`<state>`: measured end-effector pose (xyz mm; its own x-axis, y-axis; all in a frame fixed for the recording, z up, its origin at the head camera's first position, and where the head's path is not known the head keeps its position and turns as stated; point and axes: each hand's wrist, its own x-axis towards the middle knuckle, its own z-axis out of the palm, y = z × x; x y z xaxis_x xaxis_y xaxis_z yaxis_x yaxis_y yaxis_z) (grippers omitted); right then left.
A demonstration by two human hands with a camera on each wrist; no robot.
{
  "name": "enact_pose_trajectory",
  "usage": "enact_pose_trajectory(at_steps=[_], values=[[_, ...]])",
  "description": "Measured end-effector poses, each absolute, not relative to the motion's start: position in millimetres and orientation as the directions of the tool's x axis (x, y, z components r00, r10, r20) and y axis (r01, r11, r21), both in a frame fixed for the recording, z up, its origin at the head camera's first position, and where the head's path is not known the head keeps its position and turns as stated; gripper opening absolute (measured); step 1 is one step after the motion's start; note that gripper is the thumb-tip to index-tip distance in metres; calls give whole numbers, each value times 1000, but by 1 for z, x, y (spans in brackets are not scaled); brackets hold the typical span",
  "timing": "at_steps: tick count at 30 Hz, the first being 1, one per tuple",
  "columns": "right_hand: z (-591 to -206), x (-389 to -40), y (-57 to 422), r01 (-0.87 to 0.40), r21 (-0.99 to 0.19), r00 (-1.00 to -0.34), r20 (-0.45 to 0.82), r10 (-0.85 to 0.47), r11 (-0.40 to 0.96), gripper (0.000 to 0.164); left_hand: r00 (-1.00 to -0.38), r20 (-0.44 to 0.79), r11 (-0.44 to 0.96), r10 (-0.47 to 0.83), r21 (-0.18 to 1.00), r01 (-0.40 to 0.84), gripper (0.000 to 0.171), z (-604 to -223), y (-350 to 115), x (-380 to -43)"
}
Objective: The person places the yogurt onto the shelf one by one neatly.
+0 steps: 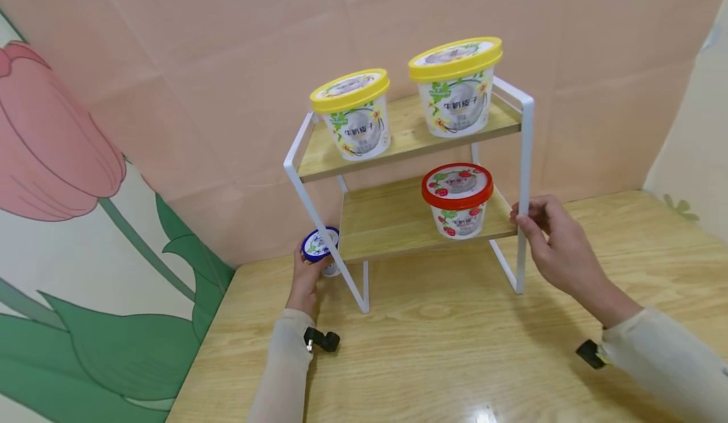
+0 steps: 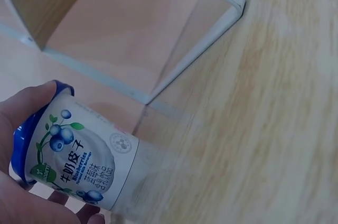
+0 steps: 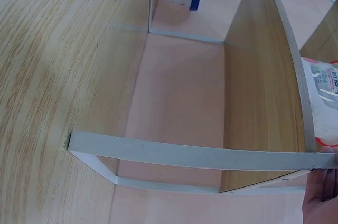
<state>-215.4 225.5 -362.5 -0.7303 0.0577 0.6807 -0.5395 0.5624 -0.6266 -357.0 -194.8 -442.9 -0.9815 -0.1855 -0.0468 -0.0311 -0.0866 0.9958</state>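
Note:
A two-tier shelf (image 1: 383,217) with wooden boards and a white metal frame stands on the table. My left hand (image 1: 304,281) grips a blue-lidded blueberry cup (image 2: 84,155) around its lid end, just outside the shelf's left side. Whether the cup's base touches the table I cannot tell. At the other side, my right hand (image 1: 560,246) pinches the front right upright (image 1: 524,157) at the level of the lower board. Two yellow-lidded cups (image 1: 355,122) (image 1: 457,97) sit on the top board. A red-lidded strawberry cup (image 1: 459,202) is on the right of the lower board.
The light wooden table (image 1: 432,353) extends in front of the shelf and to its right. Behind it hangs a pink cloth backdrop (image 1: 227,94). A panel with a tulip picture (image 1: 57,138) borders the table's left edge.

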Motion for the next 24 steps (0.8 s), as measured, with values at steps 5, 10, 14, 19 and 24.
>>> enact_pose_trajectory(at_steps=[5, 10, 14, 19, 24], values=[[-362, -215, 226, -532, -637, -737, 673, 66, 559, 16, -984, -37, -87, -177, 996, -21, 94, -443, -195, -356], [-363, -216, 227, -536, -636, -734, 676, 66, 555, 17, -985, -40, -80, -167, 996, -27, 95, -443, -196, -355], [-364, -217, 227, -542, -633, -731, 679, 61, 553, 17, -985, -60, -109, -160, 993, -42, 96, -443, -198, -353], [-364, -217, 227, -551, -626, -724, 688, 57, 552, 16, -986, -68, -107, -152, 993, -52, 98, -441, -199, -350], [-363, -217, 227, -551, -622, -721, 691, 59, 556, 16, -987, -55, -98, -153, 994, -40, 100, -439, -200, -349]])
